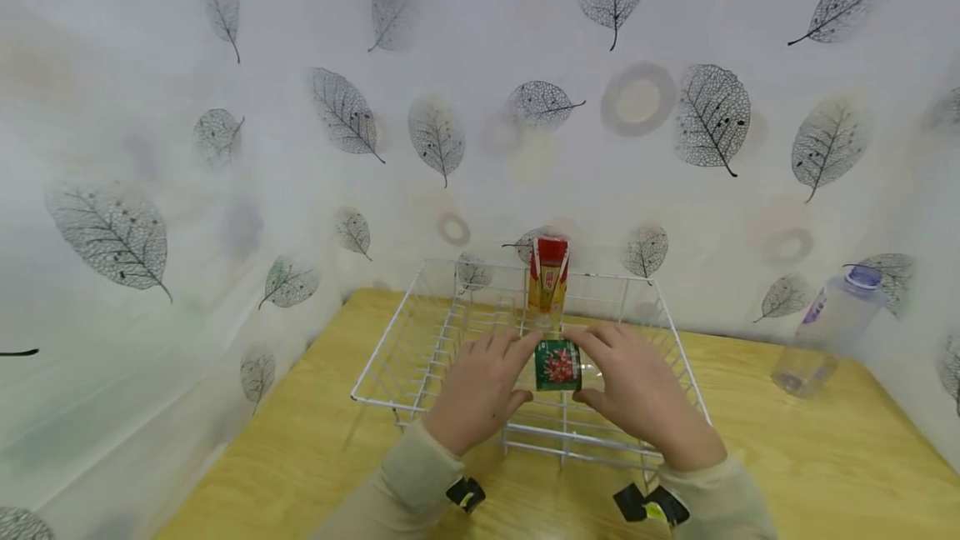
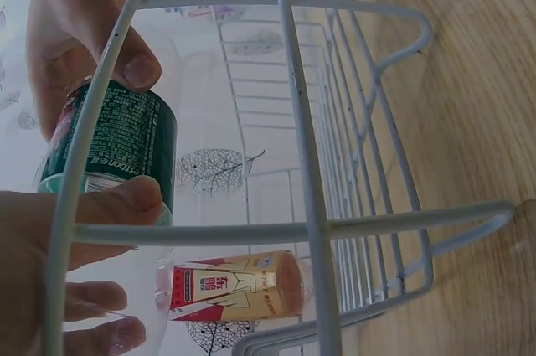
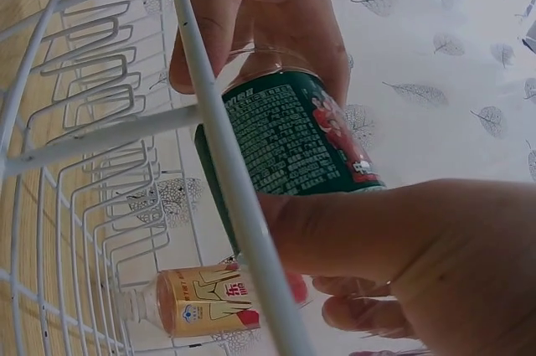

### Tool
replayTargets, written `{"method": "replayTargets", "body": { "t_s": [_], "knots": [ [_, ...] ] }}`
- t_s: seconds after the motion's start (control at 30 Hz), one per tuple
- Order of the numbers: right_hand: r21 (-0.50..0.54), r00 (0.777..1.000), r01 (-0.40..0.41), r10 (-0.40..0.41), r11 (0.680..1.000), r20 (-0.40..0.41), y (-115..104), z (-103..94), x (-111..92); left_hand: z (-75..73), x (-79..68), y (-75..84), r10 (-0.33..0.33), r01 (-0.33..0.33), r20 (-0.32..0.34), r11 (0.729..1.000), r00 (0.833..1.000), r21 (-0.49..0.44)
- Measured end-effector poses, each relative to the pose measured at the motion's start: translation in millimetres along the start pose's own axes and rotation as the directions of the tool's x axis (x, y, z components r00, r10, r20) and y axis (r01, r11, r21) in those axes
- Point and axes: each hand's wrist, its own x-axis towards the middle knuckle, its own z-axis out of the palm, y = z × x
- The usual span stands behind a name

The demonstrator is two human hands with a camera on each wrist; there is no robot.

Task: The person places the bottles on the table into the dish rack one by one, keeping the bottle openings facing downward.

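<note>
Both hands hold a clear plastic bottle with a green label (image 1: 558, 365) sideways above the front of a white wire rack (image 1: 375, 398). My left hand (image 1: 480, 390) grips one end, thumb below and fingers over it. At the other end, my right hand (image 1: 637, 386) grips it the same way. Red pictures and small white print show on the green label (image 3: 280, 138). Behind it, a bottle with a red and yellow label (image 1: 549, 277) stands in the rack, its narrow clear neck pointing down in the right wrist view.
On the wooden table (image 1: 300, 448), to the right of the rack, leans a clear bottle with a purple cap (image 1: 828, 332). A pale sheet printed with leaves (image 1: 487, 215) hangs behind and at the sides. Black pieces (image 1: 467, 493) sit by the sleeves.
</note>
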Motion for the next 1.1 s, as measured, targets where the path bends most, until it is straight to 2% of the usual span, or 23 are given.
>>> {"method": "replayTargets", "body": {
  "t_s": [0.1,0.27,0.4,0.57,0.73,0.87,0.93,1.0,1.1],
  "knots": [
    [0.002,1.0,-0.006,0.006,1.0,0.001,-0.1,-3.2,0.1,-1.7,2.6,-0.8,0.011,-0.011,-0.027,1.0,1.0,0.002],
    [0.029,0.999,-0.029,0.028,0.999,0.032,-3.6,-2.2,-4.1,-4.6,-1.4,-1.6,0.011,-0.01,0.022,1.0,1.0,-0.022],
    [0.112,0.998,-0.05,0.044,0.992,0.055,-3.0,-6.8,-4.2,-3.9,-2.0,-5.2,0.012,-0.011,0.021,0.998,1.0,-0.055],
    [0.268,0.997,-0.076,0.068,0.96,0.038,2.2,-15.4,-4.5,-4.0,-0.4,-9.6,0.015,-0.016,-0.014,0.994,1.0,-0.106],
    [0.41,0.993,-0.11,0.12,0.905,0.002,6.5,-22.9,-6.9,-6.7,0.6,-12.7,-0.02,0.019,-0.005,0.983,1.0,-0.183],
    [0.533,0.982,-0.143,0.187,0.834,-0.029,8.8,-27.4,-8.3,-10.9,0.8,-15.0,-0.074,0.078,0.025,0.963,0.997,-0.257],
    [0.606,0.976,-0.141,0.212,0.783,-0.048,10.1,-28.9,-8.1,-13.2,0.9,-15.6,-0.1,0.106,0.034,0.949,0.994,-0.296],
    [0.689,0.971,-0.135,0.234,0.712,-0.052,11.0,-30.1,-7.6,-15.4,0.7,-15.7,-0.121,0.128,0.043,0.933,0.992,-0.337],
    [0.823,0.961,-0.133,0.275,0.553,-0.029,10.9,-31.7,-7.4,-17.1,0.4,-15.7,-0.139,0.152,0.061,0.895,0.988,-0.419]
  ]
}}
